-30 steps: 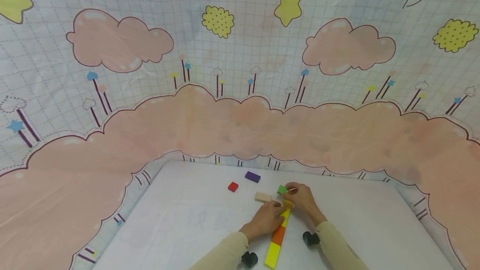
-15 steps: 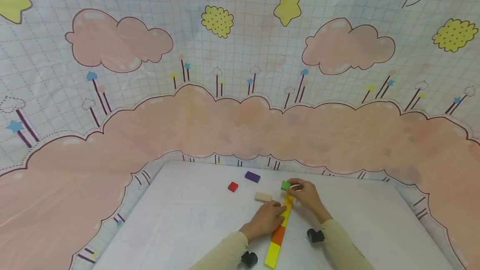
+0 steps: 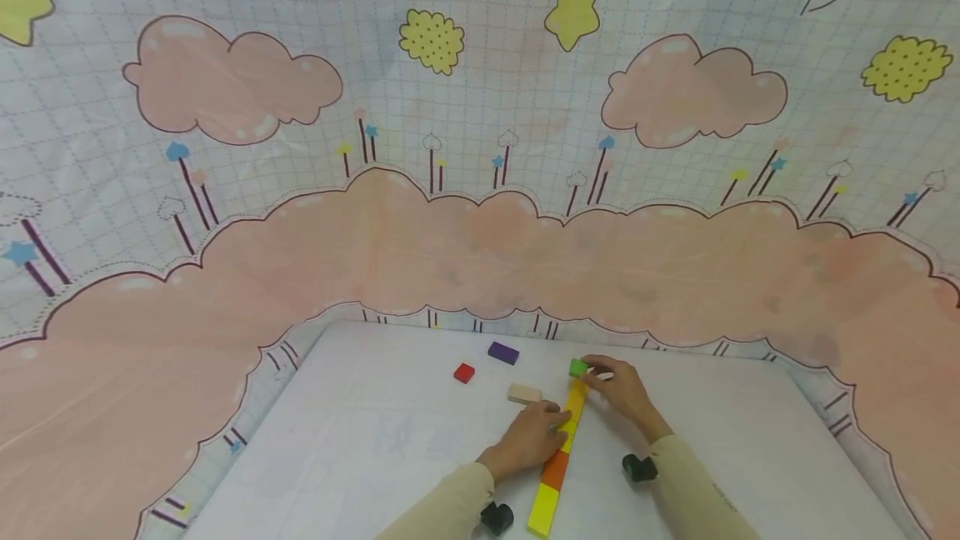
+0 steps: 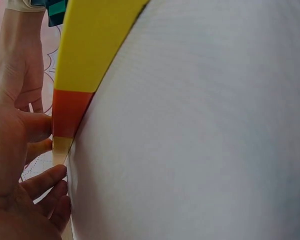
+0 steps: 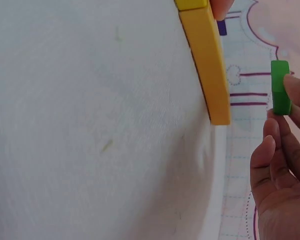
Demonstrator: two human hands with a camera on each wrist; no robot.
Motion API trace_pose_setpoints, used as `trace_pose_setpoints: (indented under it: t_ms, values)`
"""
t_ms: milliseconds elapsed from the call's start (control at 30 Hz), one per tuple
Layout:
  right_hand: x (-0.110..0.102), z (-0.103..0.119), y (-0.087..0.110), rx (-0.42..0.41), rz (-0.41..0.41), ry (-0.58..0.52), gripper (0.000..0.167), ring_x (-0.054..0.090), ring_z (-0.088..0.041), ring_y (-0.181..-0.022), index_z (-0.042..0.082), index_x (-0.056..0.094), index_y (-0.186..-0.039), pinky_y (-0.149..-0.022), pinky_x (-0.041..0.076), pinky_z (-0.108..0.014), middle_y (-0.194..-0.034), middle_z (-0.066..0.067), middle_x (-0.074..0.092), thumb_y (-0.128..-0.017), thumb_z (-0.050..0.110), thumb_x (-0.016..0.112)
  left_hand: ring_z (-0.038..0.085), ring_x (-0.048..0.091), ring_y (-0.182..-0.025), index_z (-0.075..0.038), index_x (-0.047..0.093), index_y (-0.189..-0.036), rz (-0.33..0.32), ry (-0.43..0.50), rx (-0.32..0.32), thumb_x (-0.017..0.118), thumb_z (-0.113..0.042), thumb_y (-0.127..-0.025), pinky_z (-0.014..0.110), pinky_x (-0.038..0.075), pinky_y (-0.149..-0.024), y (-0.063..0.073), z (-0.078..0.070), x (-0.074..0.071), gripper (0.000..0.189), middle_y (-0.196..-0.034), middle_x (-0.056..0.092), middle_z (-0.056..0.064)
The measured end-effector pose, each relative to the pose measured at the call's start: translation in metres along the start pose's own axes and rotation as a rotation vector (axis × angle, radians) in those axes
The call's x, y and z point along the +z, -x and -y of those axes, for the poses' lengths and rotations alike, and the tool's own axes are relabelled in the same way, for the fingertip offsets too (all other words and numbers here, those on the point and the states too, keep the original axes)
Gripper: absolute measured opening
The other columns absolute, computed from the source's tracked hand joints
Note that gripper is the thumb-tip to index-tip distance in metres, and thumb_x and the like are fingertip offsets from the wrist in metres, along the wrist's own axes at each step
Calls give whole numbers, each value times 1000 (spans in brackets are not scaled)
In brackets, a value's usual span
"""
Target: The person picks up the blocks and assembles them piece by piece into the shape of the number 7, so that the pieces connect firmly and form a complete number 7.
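A straight row of rectangular blocks runs away from me: a yellow block nearest, then an orange block, another yellow block and an amber block at the far end. My left hand rests against the row's left side, thumb and fingertips touching it near the second yellow block. My right hand pinches a small green block between thumb and fingers. In the right wrist view this block is held up off the table, apart from the amber block's end.
Left of the row lie a plain wooden block, a red block and a purple block. Dark devices sit at the left wrist and right wrist. A patterned cloth surrounds the white table.
My right hand has moved the green block away and to the right, from beside the amber block to beyond the row's far end. My left hand has stayed on the row.
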State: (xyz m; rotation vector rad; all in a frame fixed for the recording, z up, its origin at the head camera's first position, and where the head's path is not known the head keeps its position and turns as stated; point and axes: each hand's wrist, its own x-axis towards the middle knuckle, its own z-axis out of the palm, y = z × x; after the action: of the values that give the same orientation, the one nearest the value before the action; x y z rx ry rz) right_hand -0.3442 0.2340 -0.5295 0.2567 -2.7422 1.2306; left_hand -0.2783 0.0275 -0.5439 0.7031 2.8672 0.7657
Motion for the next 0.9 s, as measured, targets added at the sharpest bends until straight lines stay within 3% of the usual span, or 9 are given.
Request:
trace_pose_setpoints:
  t_ms: [500,900]
  values:
    - [0,-10,-6,49,-12,47,35,61,-28,-106,7,64,-127,-96,53,-48,-125,-15,66,-92,12,66,18,54,-119,-27,60,-136,6,17,-16,62,-31,-97,37,48,-105,1,-1,-1,40,-135,58,0]
    - [7,-15,-15,172,25,24,37,57,-28,-108,7,61,-131,-99,50,-48,-127,-15,64,-95,14,61,18,54,-120,-28,59,-137,5,1,-4,61,-31,-97,37,48,-106,0,0,0,40,-136,58,-1]
